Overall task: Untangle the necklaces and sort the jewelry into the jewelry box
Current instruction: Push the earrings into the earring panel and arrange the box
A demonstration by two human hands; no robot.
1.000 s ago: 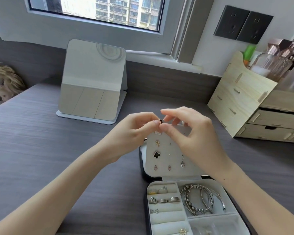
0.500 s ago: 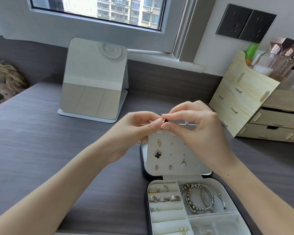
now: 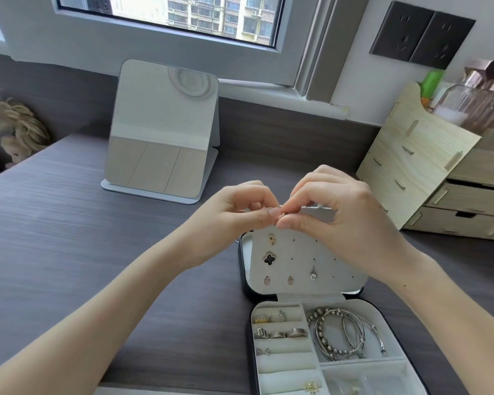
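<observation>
Grey wood-grain desk [image 3: 69,252] (pale-lined jewelry box [image 3: 394,363], silver bracelets [image 3: 340,334])

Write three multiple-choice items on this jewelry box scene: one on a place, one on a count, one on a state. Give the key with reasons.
1. Where do the silver bracelets lie?
A. In the tray's upper right compartment
B. On the lid's earring panel
C. On the desk beside the mirror

2. How many pink heart earrings sit on the lid panel's bottom row?
A. One
B. Two
C. Four

3. What state is the jewelry box in?
A. Shut
B. Open, lid standing up
C. Upside down

Key:
1 A: the silver bracelets are piled in the upper right compartment of the jewelry box.
2 B: two pink heart earrings sit side by side, left of a dangling silver one.
3 B: the lid panel stands upright behind the tray, while the left hand and right hand pinch a small earring above it.
</observation>
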